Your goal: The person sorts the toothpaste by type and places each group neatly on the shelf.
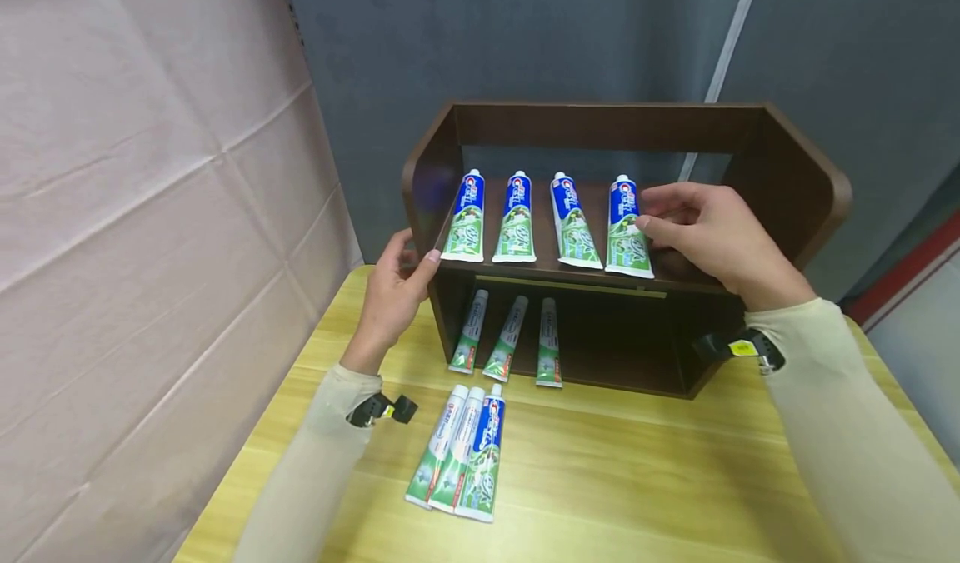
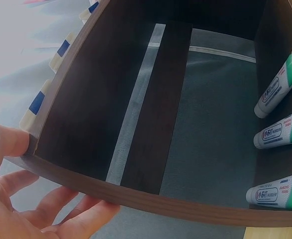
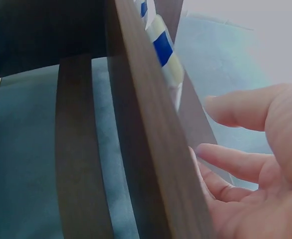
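Observation:
My left hand (image 1: 393,292) grips the left side of a dark brown wooden shelf (image 1: 600,117), its thumb on the board's front corner and fingers round the outer side (image 2: 136,196). On the upper board lie several blue-and-green toothpaste tubes (image 1: 516,221) in a spaced row, caps to the back. My right hand (image 1: 712,234) is beside the rightmost toothpaste tube (image 1: 628,230), thumb at its right edge. In the right wrist view, the thumb and fingers (image 3: 235,162) stand apart with nothing between them. Three white-and-green toothpaste tubes (image 1: 549,342) lie in the lower compartment's left part.
Two white-and-green tubes (image 1: 442,446) and one blue-and-green tube (image 1: 483,455) lie side by side on the wooden table (image 1: 600,471), in front of the shelf. A grey curtain (image 1: 525,38) hangs behind, and a pale cloth wall (image 1: 150,213) stands at left.

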Demonstrator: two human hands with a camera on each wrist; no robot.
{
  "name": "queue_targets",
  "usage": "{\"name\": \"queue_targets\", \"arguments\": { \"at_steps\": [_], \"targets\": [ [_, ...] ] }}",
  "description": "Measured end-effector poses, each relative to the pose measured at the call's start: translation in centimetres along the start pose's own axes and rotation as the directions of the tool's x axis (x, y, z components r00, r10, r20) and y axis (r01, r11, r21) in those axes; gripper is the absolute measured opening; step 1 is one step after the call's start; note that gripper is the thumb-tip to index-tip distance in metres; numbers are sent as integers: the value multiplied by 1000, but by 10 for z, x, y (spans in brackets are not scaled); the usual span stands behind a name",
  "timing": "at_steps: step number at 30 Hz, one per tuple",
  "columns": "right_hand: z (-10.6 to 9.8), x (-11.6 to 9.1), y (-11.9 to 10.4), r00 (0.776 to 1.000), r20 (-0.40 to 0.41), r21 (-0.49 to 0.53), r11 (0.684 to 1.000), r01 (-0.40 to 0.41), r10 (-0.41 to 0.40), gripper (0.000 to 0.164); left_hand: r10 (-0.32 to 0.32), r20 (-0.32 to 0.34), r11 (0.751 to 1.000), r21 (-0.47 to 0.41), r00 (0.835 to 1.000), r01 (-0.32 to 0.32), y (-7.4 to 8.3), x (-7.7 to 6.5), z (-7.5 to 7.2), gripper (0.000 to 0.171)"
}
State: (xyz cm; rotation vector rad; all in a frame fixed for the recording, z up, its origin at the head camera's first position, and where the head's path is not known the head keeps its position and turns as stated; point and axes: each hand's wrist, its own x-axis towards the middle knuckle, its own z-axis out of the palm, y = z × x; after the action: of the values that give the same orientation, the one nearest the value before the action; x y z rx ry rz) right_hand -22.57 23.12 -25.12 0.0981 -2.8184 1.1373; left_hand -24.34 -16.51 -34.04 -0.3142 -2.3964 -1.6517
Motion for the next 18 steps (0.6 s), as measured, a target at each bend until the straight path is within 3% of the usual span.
{"name": "queue_targets", "arguments": {
  "at_steps": [14,18],
  "targets": [
    [8,-28,-6,996,-72,106,993,52,-44,57,-10,-3,1000,17,1000,10,-2,2,1,53],
    [13,-39,-8,992,-88,147,984,101,-89,52,-12,0,1000,12,1000,12,-2,1,1,53]
  ]
}}
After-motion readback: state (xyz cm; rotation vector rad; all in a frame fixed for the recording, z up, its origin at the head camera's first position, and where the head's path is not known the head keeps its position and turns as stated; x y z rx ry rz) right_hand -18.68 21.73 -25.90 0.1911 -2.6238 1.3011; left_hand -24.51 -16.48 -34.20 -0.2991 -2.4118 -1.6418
